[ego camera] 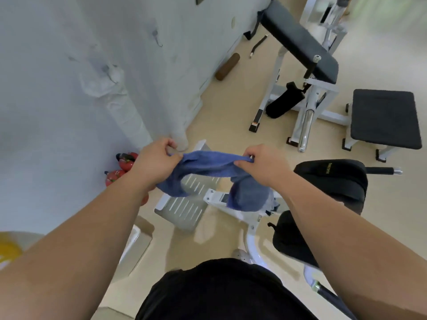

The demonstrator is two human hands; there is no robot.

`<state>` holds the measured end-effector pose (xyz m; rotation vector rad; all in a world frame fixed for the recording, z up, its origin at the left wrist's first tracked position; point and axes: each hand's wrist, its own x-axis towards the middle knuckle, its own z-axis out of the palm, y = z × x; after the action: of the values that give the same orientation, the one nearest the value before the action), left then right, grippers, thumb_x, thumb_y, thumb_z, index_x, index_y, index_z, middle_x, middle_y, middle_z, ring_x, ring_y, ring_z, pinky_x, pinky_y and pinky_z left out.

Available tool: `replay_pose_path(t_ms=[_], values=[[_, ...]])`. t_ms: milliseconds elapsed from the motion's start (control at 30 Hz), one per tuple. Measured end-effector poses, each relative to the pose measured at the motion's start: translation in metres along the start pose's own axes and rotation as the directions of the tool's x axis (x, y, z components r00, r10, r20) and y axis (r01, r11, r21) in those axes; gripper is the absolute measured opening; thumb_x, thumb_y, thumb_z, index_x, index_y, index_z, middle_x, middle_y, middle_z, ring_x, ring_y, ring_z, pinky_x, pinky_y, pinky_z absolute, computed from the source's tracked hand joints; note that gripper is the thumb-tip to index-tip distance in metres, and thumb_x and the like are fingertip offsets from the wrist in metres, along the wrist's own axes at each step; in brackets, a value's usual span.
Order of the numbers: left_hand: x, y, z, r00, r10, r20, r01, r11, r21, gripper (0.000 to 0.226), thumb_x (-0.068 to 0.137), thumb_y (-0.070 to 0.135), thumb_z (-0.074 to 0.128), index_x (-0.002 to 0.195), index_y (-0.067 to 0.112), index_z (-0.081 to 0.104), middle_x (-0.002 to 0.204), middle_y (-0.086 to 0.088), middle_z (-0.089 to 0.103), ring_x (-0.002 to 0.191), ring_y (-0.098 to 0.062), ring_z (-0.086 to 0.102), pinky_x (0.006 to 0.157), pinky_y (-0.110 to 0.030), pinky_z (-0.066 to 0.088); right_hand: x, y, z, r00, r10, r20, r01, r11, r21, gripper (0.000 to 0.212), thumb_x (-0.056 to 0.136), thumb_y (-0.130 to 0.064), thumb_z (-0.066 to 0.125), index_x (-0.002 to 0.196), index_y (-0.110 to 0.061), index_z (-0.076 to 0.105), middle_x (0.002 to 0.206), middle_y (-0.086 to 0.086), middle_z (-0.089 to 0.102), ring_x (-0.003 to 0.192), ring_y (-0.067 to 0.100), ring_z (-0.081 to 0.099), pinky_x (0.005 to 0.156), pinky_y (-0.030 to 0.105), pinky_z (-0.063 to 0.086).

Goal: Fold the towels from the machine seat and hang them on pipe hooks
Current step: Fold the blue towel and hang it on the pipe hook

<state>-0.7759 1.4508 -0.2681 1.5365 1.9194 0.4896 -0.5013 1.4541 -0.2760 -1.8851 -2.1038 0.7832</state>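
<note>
A blue towel (208, 165) hangs stretched between my two hands in front of me. My left hand (154, 160) pinches its left end and my right hand (261, 165) pinches its right end. Both loose ends droop below the hands, over the white frame of a machine. The black machine seat (335, 179) is just right of my right forearm, with no towel showing on it. A white wrapped pipe (124, 107) runs down the wall above my left hand, and a small hook (158, 41) shows on the wall higher up.
A slotted white footplate (184, 204) lies on the floor under the towel. Red kettlebells (122, 167) stand by the wall at the left. A black padded bench (298, 40) and a square black seat (385, 118) stand further back right. A brown roller (227, 66) lies by the wall.
</note>
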Motion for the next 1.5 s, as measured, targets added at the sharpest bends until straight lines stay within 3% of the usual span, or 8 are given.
replay_pose_path(t_ms=[200,467,733,867,1033,1133,1300,1500], values=[[-0.041,-0.038,-0.04,0.954,0.218,0.206,-0.202,0.974,-0.1,0.037,0.094,0.032,0.066,0.131,0.034,0.061,0.085,0.017,0.057,0.086,-0.012,0.058,0.087,-0.03,0.048,0.005,-0.106,0.054,0.98,-0.162,0.119,0.137,0.972,0.192,0.029,0.086,-0.026,0.071,0.06,-0.025,0.058,0.058,-0.006,0.051,0.058,0.008,0.046,0.056,0.027,0.036],[-0.046,-0.095,-0.08,0.972,0.229,0.043,-0.227,0.973,-0.04,0.015,0.096,0.02,0.057,0.083,0.018,0.064,0.078,-0.003,0.064,0.079,-0.023,0.059,0.075,-0.042,0.051,0.012,-0.156,0.101,0.942,-0.291,0.167,0.259,0.947,0.191,0.016,0.079,-0.014,0.075,0.073,-0.016,0.06,0.064,-0.005,0.053,0.063,0.014,0.047,0.059,0.03,0.036],[-0.03,-0.133,-0.11,0.926,-0.161,-0.342,0.132,0.985,-0.107,0.013,0.099,0.022,0.053,0.096,0.016,0.063,0.082,0.0,0.064,0.078,-0.023,0.058,0.071,-0.03,0.04,0.049,-0.122,0.118,0.933,-0.11,0.343,0.193,0.956,-0.219,0.038,0.081,-0.028,0.071,0.059,-0.022,0.04,0.058,-0.002,0.042,0.065,0.024,0.043,0.053,0.03,0.03],[-0.021,-0.15,-0.114,0.873,-0.386,-0.3,0.335,0.919,-0.208,0.015,0.096,0.021,0.054,0.1,0.009,0.062,0.093,-0.014,0.068,0.088,-0.035,0.062,0.073,-0.039,0.048,0.071,-0.104,0.105,0.924,-0.11,0.367,0.23,0.925,-0.302,0.034,0.085,-0.035,0.068,0.063,-0.019,0.047,0.06,-0.001,0.045,0.065,0.024,0.046,0.057,0.033,0.033],[-0.015,-0.133,-0.097,0.821,-0.568,-0.055,0.464,0.721,-0.515,0.034,0.084,-0.002,0.05,0.11,0.019,0.059,0.088,-0.007,0.062,0.074,-0.024,0.057,0.057,-0.028,0.045,0.093,-0.098,0.092,0.929,-0.136,0.345,0.087,0.985,0.152,0.006,0.088,-0.021,0.069,0.088,-0.022,0.063,0.064,-0.001,0.053,0.062,0.017,0.048,0.06,0.029,0.039],[-0.012,-0.11,-0.078,0.842,-0.538,-0.03,0.398,0.658,-0.639,0.041,0.082,-0.01,0.043,0.11,0.015,0.061,0.086,-0.006,0.059,0.076,-0.023,0.053,0.049,-0.025,0.04,0.091,-0.109,0.09,0.922,-0.094,0.376,-0.103,0.876,0.472,0.028,0.091,-0.016,0.067,0.113,-0.032,0.062,0.07,0.001,0.062,0.06,0.01,0.055,0.059,0.024,0.045],[-0.012,-0.065,-0.048,0.912,-0.408,0.047,0.258,0.48,-0.839,0.047,0.084,-0.022,0.048,0.119,0.008,0.059,0.092,-0.009,0.07,0.081,-0.022,0.067,0.062,-0.028,0.054,0.08,-0.137,0.088,0.902,-0.127,0.413,-0.206,0.713,0.67,0.026,0.092,-0.01,0.06,0.083,-0.025,0.079,0.086,0.0,0.076,0.087,0.017,0.068,0.084,0.038,0.059],[-0.004,-0.036,-0.035,0.939,-0.319,0.132,0.244,0.342,-0.907,0.06,0.082,-0.024,0.051,0.131,0.012,0.053,0.107,-0.013,0.076,0.073,-0.016,0.074,0.05,-0.021,0.051,0.076,-0.134,0.076,0.852,-0.366,0.375,-0.052,0.653,0.755,0.037,0.087,0.007,0.058,0.111,-0.015,0.076,0.099,0.013,0.078,0.101,0.023,0.074,0.087,0.026,0.057]])
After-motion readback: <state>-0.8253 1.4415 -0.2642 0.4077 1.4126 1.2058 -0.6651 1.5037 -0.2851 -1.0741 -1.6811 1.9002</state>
